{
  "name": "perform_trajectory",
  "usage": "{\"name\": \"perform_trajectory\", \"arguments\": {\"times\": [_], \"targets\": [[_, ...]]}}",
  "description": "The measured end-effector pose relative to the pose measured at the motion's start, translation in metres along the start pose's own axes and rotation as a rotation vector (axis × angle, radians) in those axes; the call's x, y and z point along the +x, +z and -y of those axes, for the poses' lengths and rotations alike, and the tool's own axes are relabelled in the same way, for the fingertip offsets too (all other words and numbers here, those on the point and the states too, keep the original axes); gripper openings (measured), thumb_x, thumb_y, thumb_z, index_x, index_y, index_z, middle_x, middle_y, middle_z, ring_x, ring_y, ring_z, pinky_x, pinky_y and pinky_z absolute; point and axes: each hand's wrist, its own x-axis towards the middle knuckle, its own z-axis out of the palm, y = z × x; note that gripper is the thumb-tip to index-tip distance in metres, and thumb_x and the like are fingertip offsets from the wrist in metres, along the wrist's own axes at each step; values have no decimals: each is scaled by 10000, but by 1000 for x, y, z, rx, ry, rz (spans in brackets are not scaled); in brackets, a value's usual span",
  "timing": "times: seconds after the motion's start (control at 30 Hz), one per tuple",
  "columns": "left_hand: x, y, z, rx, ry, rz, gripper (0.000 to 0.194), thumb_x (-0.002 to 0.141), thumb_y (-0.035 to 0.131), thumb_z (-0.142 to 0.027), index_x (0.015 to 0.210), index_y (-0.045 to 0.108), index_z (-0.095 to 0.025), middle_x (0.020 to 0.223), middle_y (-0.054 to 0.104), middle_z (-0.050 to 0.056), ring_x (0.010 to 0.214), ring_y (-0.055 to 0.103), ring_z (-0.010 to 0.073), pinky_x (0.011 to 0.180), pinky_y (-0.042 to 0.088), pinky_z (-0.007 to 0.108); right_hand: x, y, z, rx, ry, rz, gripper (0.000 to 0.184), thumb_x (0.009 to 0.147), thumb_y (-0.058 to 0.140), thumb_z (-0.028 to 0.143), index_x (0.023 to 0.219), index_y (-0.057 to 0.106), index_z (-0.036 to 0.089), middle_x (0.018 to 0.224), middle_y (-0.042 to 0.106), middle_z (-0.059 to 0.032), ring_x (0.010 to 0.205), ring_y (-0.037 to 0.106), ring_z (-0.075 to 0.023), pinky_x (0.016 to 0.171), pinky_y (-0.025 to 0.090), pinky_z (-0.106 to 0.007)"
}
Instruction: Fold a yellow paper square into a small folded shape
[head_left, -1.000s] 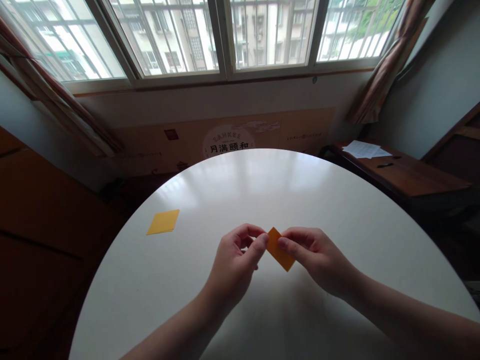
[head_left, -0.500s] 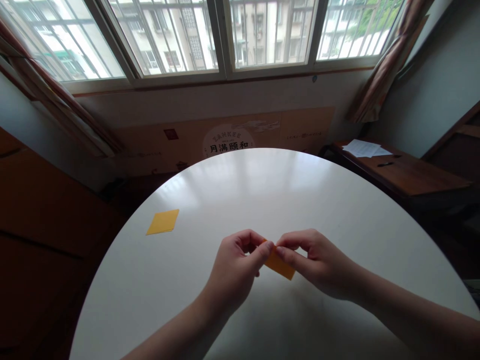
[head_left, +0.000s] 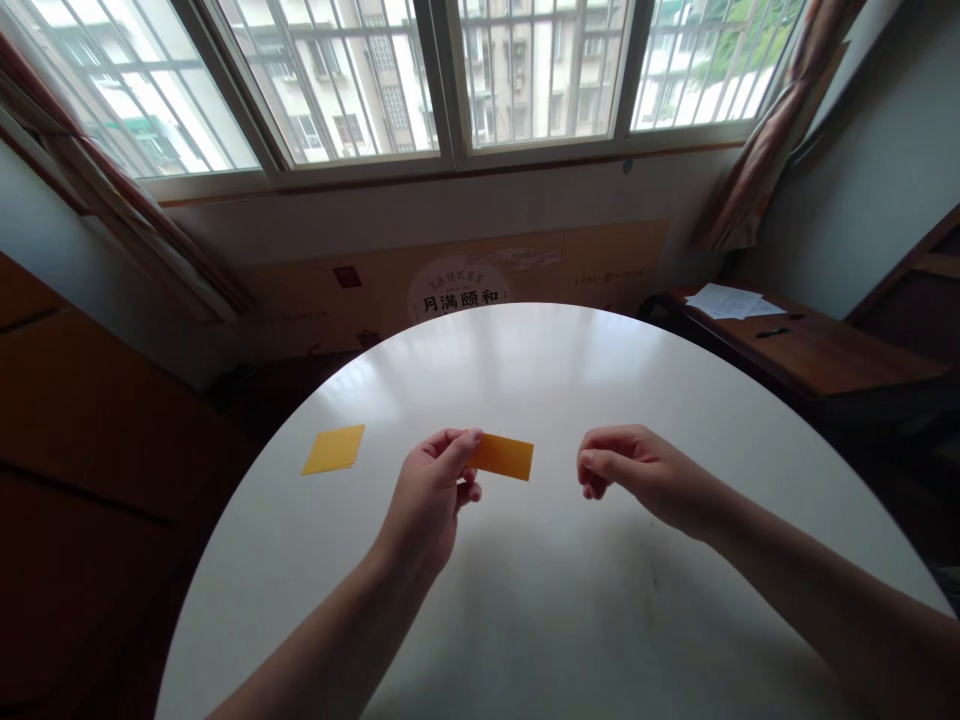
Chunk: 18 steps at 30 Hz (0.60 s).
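Between the thumb and fingers of my left hand (head_left: 431,490) is an orange-yellow piece of paper (head_left: 506,457), a small rectangle held up above the table by its left end. My thumb covers that end. A short gap to the right separates the paper from my right hand (head_left: 626,468), whose fingers are curled in with the thumb against them; nothing shows in it. Farther left on the tabletop lies a yellow stack of square paper (head_left: 334,450), apart from both hands.
The round white table (head_left: 555,375) fills the middle. A wooden side table (head_left: 847,350) with white sheets (head_left: 724,300) stands at the right. Beyond the table are a long printed cardboard panel (head_left: 615,255) and barred windows.
My right hand has let go of the paper and moved slightly right. My left hand has carried the paper left and up, and it now lies more level.
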Motion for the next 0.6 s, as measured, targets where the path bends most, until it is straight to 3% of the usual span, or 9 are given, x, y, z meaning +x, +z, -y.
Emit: {"name": "perform_trajectory", "arguments": {"times": [0.1,0.27,0.47,0.6], "targets": [[-3,2,0,-23,-28,37,377,616,875,-398,736,624,-143,649,508,-39,555,392,64,452,339,168,4,5,-8,76,18,-102,348,956,547,461,858,679,154,727,633,-39,693,585,-166,674,488,-301],[-10,5,2,-36,-69,65,391,621,878,-416,741,624,-144,593,466,-54,538,373,60,456,319,160,6,20,-19,194,3,-89,444,957,556,579,991,687,156,787,641,-38,702,596,-154,658,492,-289],[-10,6,8,5,-102,85,387,633,867,-440,771,664,-141,608,451,-54,542,370,61,456,309,151,3,26,-18,244,-61,-33,447,912,640,577,1015,672,143,844,650,-52,713,615,-153,625,510,-264],[-10,6,13,126,-100,125,394,683,815,-496,797,704,-136,591,446,-47,532,387,75,458,343,165,4,27,-16,184,-32,-66,432,855,715,557,931,669,134,754,627,-28,650,593,-134,525,454,-213]]}}
